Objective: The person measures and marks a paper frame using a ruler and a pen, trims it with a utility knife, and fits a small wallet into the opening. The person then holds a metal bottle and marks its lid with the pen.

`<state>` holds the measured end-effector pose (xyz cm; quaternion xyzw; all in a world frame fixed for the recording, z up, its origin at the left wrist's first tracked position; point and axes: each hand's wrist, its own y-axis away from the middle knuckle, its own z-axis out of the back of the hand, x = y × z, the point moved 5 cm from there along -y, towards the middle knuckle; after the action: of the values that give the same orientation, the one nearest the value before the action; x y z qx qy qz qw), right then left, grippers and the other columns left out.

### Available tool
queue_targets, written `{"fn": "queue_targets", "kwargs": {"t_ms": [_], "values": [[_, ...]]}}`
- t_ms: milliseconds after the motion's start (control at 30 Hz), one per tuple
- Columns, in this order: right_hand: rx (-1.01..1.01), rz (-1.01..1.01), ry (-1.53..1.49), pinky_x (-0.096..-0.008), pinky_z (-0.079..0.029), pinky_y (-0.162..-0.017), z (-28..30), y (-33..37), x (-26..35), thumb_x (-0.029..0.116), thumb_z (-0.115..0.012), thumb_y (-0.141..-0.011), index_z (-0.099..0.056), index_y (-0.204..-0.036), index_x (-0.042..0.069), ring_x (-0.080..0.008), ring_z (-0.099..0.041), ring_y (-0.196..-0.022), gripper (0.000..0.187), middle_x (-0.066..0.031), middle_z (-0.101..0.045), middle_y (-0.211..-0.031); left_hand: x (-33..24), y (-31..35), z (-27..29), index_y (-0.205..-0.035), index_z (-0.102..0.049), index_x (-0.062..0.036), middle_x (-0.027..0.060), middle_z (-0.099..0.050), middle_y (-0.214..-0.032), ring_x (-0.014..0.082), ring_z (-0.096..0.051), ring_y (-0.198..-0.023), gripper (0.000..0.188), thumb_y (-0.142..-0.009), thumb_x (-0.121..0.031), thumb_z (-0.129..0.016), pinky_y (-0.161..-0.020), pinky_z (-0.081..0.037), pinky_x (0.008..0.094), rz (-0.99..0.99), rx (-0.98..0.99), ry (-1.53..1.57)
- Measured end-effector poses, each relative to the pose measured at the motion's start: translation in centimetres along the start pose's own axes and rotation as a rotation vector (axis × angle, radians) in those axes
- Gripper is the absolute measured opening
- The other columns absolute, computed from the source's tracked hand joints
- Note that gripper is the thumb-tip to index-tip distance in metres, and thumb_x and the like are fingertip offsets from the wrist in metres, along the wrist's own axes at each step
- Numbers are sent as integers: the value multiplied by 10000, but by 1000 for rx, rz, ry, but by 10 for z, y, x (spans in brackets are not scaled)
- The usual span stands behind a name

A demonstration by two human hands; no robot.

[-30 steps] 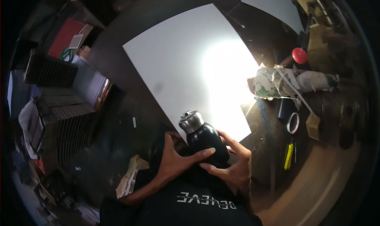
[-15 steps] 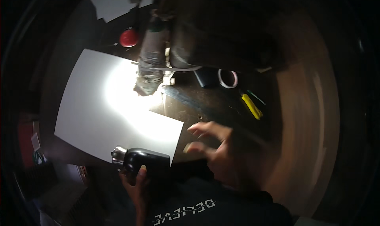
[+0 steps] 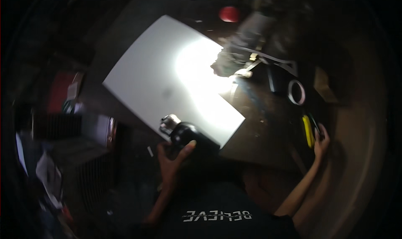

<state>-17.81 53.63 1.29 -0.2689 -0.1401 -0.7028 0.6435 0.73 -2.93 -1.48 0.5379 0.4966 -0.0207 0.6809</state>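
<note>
Item: dark bottle (image 3: 190,135) with silver cap, lying at the white sheet's (image 3: 167,77) near edge. Left hand (image 3: 169,161) is clamping it. Right hand (image 3: 321,143), fingers loosely apart, is touching the yellow tool (image 3: 308,131); tool not lifted.

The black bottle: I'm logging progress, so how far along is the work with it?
Done: the white sheet lies flat on the bench. In hand: the left hand grips the black bottle, cap on, while the right hand reaches the yellow tool. Left: bottle and sheet look unmarked.
</note>
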Motion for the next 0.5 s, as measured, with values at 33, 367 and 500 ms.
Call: {"fn": "queue_targets", "kwargs": {"t_ms": [33, 367, 500], "values": [[11, 32, 63, -348, -462, -985, -4, -5, -10, 160, -668, -959, -669, -1209, -31, -217, -639, -1091, 315, -130, -709, -1149, -1, 5, -1, -1206, -423, -21, 177, -535, -1212, 258, -627, -1039, 770, -712, -323, -932, -779, -570, 352, 9, -41, 18], [-114, 4, 143, -333, -505, -906, 9, -5, 41, 194, -605, -1022, -670, -1168, -32, -190, -656, -1025, 277, -124, -708, -1130, -1, 5, -5, -1126, -401, -3, 186, -566, -1097, 240, -642, -997, 734, -720, -324, -922, -802, -581, 339, -84, -27, 86], [102, -58, -225, -249, -466, -931, -17, 33, 127, 106, -571, -1030, -585, -1313, -48, -140, -598, -1092, 323, -104, -656, -1233, -2, 5, -5, -1123, -388, 0, 194, -571, -1075, 244, -648, -985, 729, -730, -315, -915, -799, -589, 349, -75, -6, 72]]}}
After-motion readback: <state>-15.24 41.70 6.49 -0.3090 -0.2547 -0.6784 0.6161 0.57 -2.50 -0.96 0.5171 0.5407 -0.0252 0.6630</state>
